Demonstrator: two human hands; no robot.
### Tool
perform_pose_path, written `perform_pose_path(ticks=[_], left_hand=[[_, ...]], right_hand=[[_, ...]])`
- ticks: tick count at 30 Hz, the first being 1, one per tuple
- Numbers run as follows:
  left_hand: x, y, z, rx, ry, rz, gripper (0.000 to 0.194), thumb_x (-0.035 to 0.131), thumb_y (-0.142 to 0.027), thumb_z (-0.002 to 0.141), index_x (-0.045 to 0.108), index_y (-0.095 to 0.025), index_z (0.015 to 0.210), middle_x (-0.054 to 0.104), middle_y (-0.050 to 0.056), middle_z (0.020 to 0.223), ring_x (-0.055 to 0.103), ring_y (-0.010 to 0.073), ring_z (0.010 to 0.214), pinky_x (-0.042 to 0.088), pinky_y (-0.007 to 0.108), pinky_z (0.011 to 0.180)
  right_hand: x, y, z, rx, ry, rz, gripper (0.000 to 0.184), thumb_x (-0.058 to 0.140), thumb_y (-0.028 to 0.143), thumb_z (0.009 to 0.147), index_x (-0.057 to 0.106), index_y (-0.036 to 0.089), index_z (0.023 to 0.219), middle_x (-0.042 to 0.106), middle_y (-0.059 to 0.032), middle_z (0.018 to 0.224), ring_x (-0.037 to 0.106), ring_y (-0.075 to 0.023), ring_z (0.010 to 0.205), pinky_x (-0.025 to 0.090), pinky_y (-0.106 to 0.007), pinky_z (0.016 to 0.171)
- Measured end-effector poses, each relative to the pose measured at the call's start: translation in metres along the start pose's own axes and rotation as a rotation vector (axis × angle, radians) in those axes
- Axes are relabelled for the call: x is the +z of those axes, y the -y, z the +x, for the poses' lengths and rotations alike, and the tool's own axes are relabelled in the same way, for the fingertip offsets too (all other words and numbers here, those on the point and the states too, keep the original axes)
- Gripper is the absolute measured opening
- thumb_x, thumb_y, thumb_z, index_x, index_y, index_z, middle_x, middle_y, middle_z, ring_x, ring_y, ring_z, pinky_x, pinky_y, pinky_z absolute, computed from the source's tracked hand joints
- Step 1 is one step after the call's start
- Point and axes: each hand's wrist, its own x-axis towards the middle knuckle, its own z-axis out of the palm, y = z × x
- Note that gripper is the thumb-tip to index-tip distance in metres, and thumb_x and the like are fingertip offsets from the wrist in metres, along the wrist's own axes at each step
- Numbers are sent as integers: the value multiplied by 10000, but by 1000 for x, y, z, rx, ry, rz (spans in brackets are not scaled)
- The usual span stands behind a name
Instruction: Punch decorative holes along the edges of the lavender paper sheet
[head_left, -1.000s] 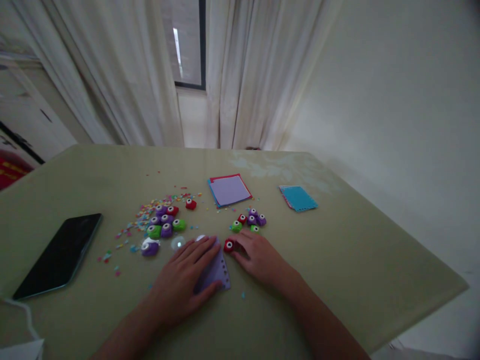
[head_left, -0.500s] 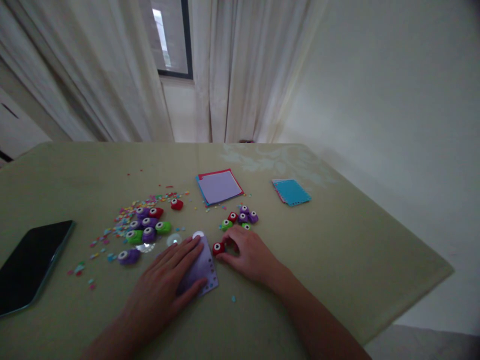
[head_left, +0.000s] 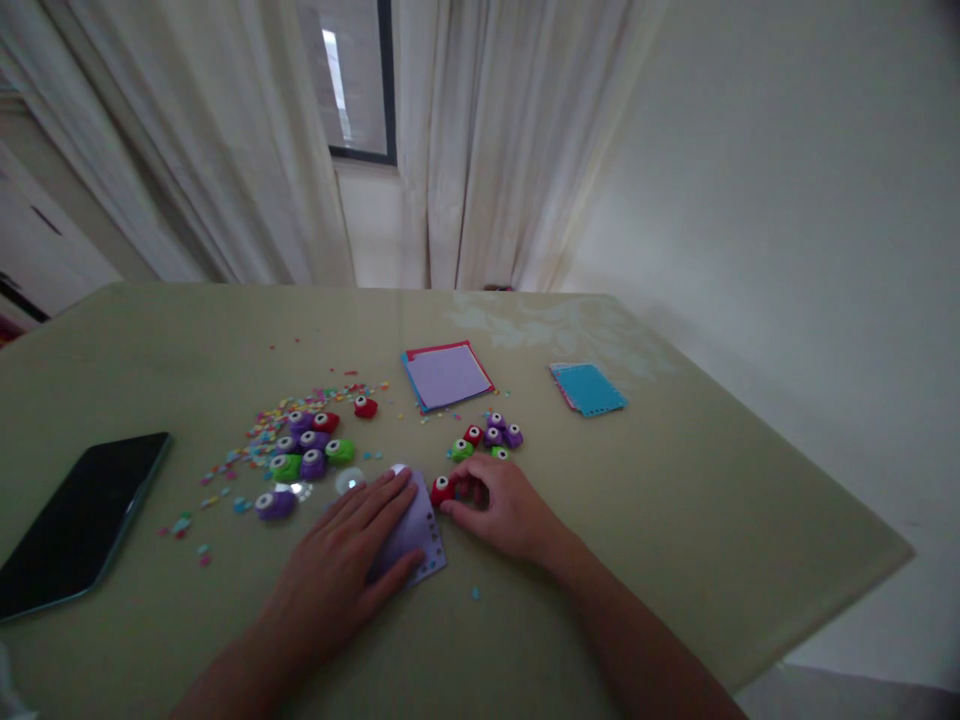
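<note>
My left hand (head_left: 360, 540) lies flat, fingers stretched out, on a lilac sheet of paper (head_left: 424, 530) and hides much of it. Small punched holes run along that sheet's right edge. At the same edge, my right hand (head_left: 504, 503) pinches a small red hole punch (head_left: 442, 490) with a white round top between thumb and fingers. Just beyond this hand sits a cluster of purple, red and green hole punches (head_left: 493, 437). A larger group of similar hole punches (head_left: 312, 440) stands to the left, beside clear round discs (head_left: 350, 481).
Coloured paper bits (head_left: 262, 430) are scattered around the left group. A black tablet (head_left: 79, 520) lies at the left. Farther back are a stack of lilac, red and blue paper (head_left: 448, 376) and a blue stack with punched edges (head_left: 589, 388). A wall borders the table's right side.
The view has shifted slightly, so the table's things appear a little farther right. Both hands keep nearly the same places, the red hole punch still held at the sheet's edge.
</note>
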Motion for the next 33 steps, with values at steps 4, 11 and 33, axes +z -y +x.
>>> perform_pose_path(ticks=[4, 11, 33], left_hand=[[0, -1, -1, 2, -6, 13, 681, 582, -544, 1052, 427, -261, 1651, 512, 69, 1661, 583, 313, 1448, 510, 519, 1172], [1, -2, 0, 7, 1, 30, 772, 575, -583, 1042, 336, -254, 1698, 455, 67, 1696, 543, 321, 1483, 477, 533, 1194], [3, -1, 0, 14, 37, -16, 810, 556, -623, 1046, 267, -284, 1723, 400, 38, 1726, 480, 307, 1533, 384, 523, 1254]], right_hand=[[-1, -1, 0, -35, 13, 28, 193, 866, 267, 844, 762, 185, 984, 697, -8, 878, 616, -165, 770, 434, -270, 701], [-3, 0, 1, -100, 61, 7, 205, 888, 202, 852, 791, 199, 1032, 705, -8, 912, 625, -169, 822, 443, -270, 759], [-4, 1, 3, -155, 100, -6, 231, 840, 172, 892, 811, 200, 1119, 719, -32, 935, 640, -187, 842, 469, -291, 790]])
